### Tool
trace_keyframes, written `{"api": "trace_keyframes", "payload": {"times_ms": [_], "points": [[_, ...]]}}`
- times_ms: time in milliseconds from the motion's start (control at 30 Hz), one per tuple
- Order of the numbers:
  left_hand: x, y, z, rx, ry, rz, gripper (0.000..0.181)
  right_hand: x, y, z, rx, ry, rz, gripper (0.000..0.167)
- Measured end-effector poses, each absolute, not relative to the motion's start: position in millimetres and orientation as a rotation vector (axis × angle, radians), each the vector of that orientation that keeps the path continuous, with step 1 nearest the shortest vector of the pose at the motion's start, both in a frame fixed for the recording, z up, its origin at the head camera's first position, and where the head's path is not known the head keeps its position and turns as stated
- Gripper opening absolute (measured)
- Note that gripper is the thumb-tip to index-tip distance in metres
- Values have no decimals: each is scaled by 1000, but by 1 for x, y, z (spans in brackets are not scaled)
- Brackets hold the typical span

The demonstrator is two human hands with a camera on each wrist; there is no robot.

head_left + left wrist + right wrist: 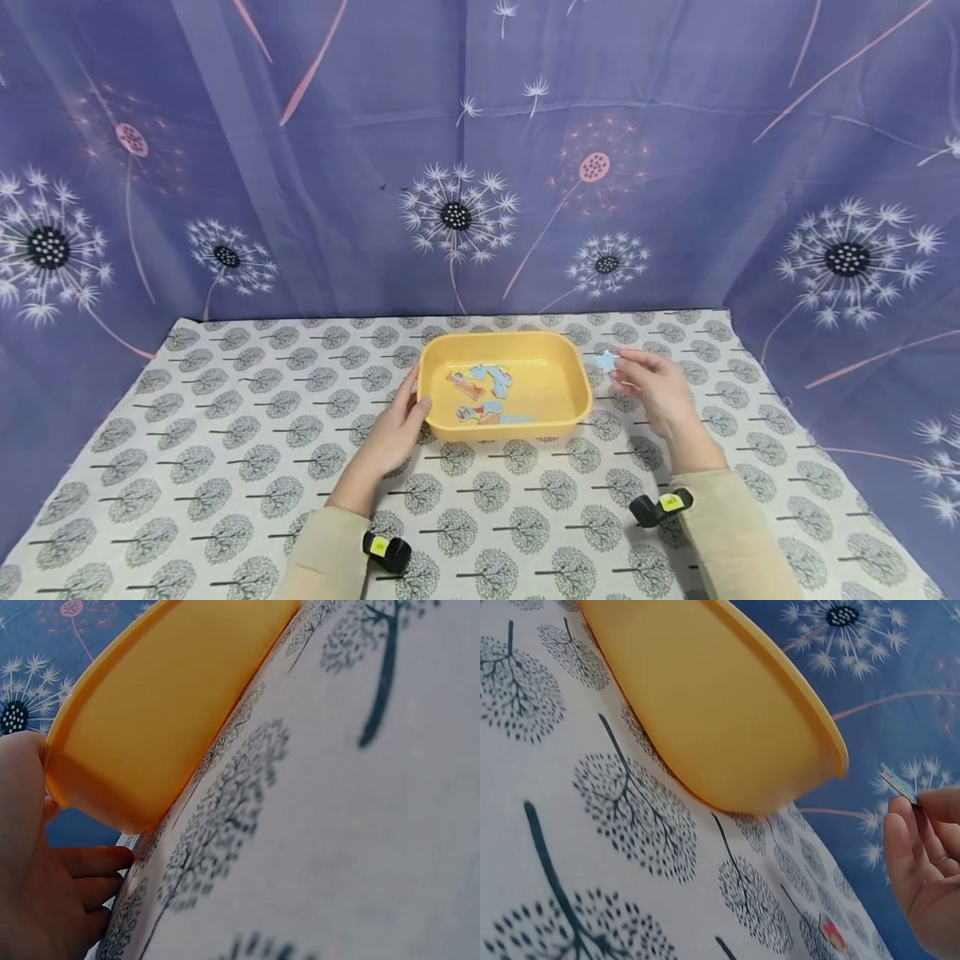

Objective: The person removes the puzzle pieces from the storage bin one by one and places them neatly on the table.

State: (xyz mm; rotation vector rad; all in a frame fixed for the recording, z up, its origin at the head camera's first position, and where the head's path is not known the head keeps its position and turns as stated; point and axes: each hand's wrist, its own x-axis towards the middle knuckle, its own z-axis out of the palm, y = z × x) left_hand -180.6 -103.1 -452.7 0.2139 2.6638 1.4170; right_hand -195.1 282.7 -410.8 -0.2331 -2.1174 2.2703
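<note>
A yellow plastic tray point(510, 430) sits on the patterned cloth. My left hand point(396, 432) grips its left end, thumb at the rim and fingers down the outside wall; the left wrist view shows this wall point(165, 697) from close by. Inside lie several flat picture pieces point(480, 412), light blue with coloured figures, like jigsaw pieces. Just right of the tray, my right hand point(654, 385) pinches a small light-blue piece point(606, 360) between thumb and fingers. The right wrist view shows this piece point(900, 784) nearly edge-on, apart from the tray.
A white cloth with grey tree prints point(300, 475) covers the table. On it, in the right wrist view, lies a small red-and-yellow piece point(831, 934) below the right hand. A purple dandelion curtain point(360, 167) hangs behind and at both sides.
</note>
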Motion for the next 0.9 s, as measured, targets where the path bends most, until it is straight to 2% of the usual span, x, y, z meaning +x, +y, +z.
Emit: {"api": "trace_keyframes", "payload": {"times_ms": [233,767,900], "points": [[-181,-104,-453,225,2676,1412,59,-193,297,-413,-257,-1963,2422,15],[-180,-103,-452,221,2664,1422,59,-196,318,-424,-392,-1929,2384,13],[-179,-103,-452,223,2658,1433,59,-197,323,-424,-448,-1983,2328,17]]}}
